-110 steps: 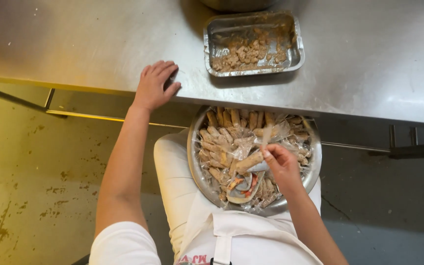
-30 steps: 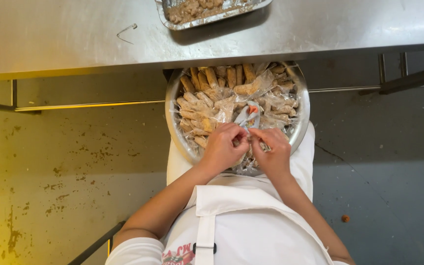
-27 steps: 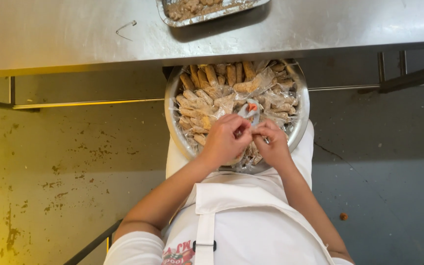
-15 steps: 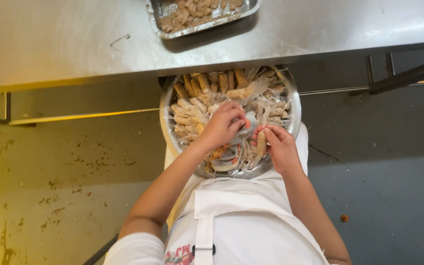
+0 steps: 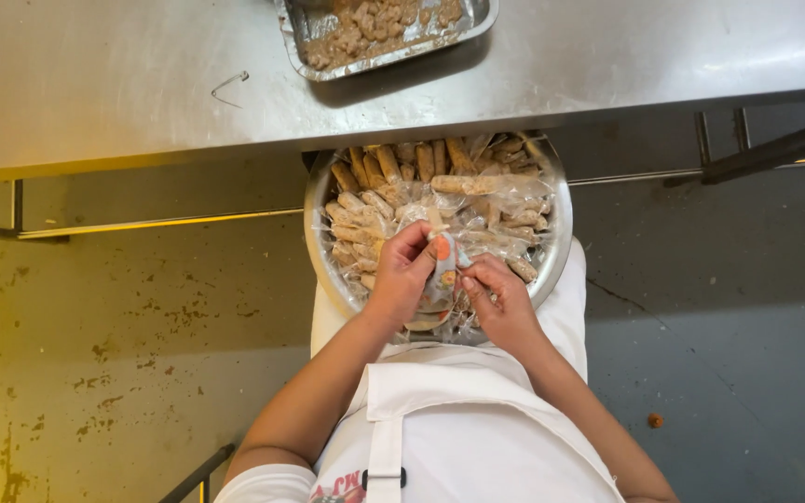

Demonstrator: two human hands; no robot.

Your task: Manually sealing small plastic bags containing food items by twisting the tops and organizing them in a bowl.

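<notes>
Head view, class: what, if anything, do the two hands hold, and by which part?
Both the left hand and right hand pinch one small clear wrapper with an orange patch, each by a side edge, above the metal bowl.

Single head-worn view, straight down, close over lap bowl (image 5: 556, 251)

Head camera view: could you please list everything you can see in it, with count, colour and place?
Round bowl: one, silver metal, on the person's lap under the table edge.
Wrapped sausages: many, tan, in clear film, filling the bowl.
Small packet: one, clear with orange and blue marks, between both hands.
Foil tray: one, silver, holding brown pieces, top of table.
Table: one, steel, across the top.
Wire clip: one, on the table.
Floor: stained, yellowish left, grey right.
Apron: one, white.
Left hand: pinching the packet.
Right hand: pinching the packet.
</notes>
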